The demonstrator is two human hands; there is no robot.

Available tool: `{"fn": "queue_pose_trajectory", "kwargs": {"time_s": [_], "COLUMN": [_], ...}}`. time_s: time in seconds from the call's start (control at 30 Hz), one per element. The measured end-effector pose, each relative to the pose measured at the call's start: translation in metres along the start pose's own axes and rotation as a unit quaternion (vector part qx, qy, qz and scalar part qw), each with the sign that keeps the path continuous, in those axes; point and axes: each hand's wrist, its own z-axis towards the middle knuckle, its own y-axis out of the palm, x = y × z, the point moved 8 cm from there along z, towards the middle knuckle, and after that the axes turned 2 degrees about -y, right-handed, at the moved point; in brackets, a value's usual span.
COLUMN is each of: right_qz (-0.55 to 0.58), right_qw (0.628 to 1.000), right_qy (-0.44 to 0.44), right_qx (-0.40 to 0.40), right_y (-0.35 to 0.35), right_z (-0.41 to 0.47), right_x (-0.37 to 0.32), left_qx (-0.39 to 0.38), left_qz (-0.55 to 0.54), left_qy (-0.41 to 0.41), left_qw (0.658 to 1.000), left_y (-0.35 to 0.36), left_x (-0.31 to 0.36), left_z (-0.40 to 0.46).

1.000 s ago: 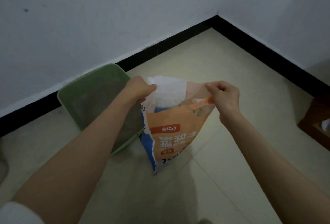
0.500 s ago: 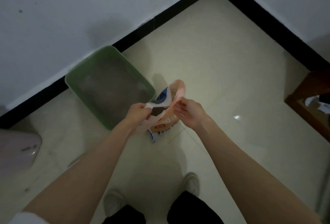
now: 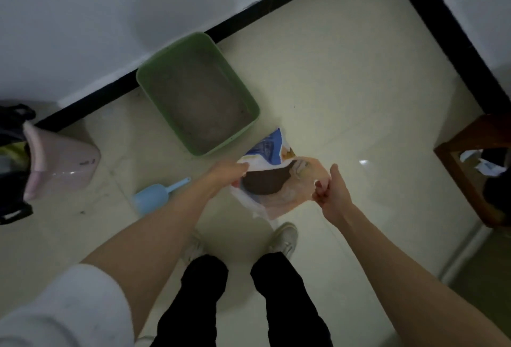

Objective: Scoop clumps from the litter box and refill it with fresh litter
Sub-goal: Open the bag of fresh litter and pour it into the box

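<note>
An orange, white and blue litter bag (image 3: 279,180) stands on the floor just in front of my feet, its mouth pulled wide so dark litter shows inside. My left hand (image 3: 226,172) grips the bag's left rim. My right hand (image 3: 330,191) pinches the right rim and stretches it outward. The green litter box (image 3: 250,103) sits against the wall beyond the bag, with grey litter spread inside. A light blue scoop (image 3: 154,197) lies on the tiles to the left, partly behind my left forearm.
A pink bin (image 3: 66,161) with a dark bag in it stands at the far left. Brown wooden furniture (image 3: 459,164) occupies the right edge. Black skirting runs along both walls into the corner. My white shoes (image 3: 284,239) stand on the pale tiles.
The view has tilted further down, bringing the scoop, the pink bin and my legs into sight. My hands have drawn apart and the bag's mouth is now pulled open wider.
</note>
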Motion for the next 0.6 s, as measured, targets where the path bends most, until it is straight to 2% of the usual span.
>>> {"fn": "queue_pose_trajectory", "kwargs": {"time_s": [0.1, 0.27, 0.43, 0.6], "right_qz": [-0.05, -0.159, -0.282, -0.402], "right_qw": [0.998, 0.986, 0.957, 0.909], "right_qy": [-0.021, -0.028, -0.021, -0.024], "right_qx": [-0.007, -0.03, -0.071, -0.11], "right_y": [0.014, 0.041, 0.098, 0.133], "right_z": [-0.032, -0.078, -0.121, -0.154], "right_x": [-0.01, -0.006, 0.033, 0.073], "left_qx": [0.013, 0.037, 0.021, 0.114], "left_qz": [-0.082, -0.139, -0.346, -0.415], "left_qy": [-0.046, -0.119, -0.164, -0.21], "left_qw": [0.995, 0.982, 0.923, 0.878], "left_y": [-0.018, -0.035, -0.05, -0.061], "left_x": [-0.036, -0.114, -0.207, -0.267], "left_z": [-0.025, -0.08, -0.133, -0.173]}}
